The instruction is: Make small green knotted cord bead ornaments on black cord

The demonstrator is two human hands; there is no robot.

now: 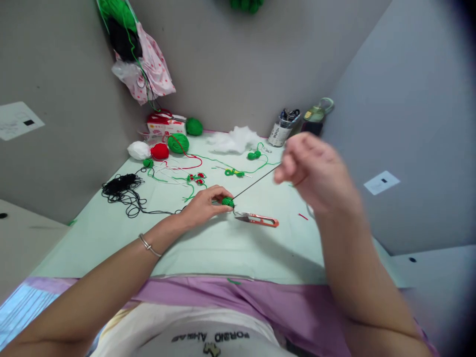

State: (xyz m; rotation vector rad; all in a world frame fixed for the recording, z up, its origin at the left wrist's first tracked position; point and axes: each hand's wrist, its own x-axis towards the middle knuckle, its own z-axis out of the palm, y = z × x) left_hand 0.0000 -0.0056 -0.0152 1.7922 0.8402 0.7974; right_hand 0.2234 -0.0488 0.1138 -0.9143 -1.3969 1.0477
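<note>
My left hand (206, 203) pinches a small green crochet piece (227, 202) between thumb and fingers, low over the table. From that piece a strand of black yarn (256, 182) runs taut, up and to the right, to my right hand (307, 166). The right hand is raised, its fingers closed on the yarn's end and slightly blurred; whether they also hold a needle cannot be seen. Just right of the crochet piece lie thread snips (258, 219) with an orange handle. More black yarn (122, 188) sits in a loose heap to the left and trails toward my left hand.
Green yarn balls (178, 144), a red ball (159, 151) and a white ball (139, 150) stand at the back left. White stuffing (236, 141) and a pen cup (280, 131) are at the back. Small crocheted pieces (197, 178) and a hook (238, 173) lie mid-table.
</note>
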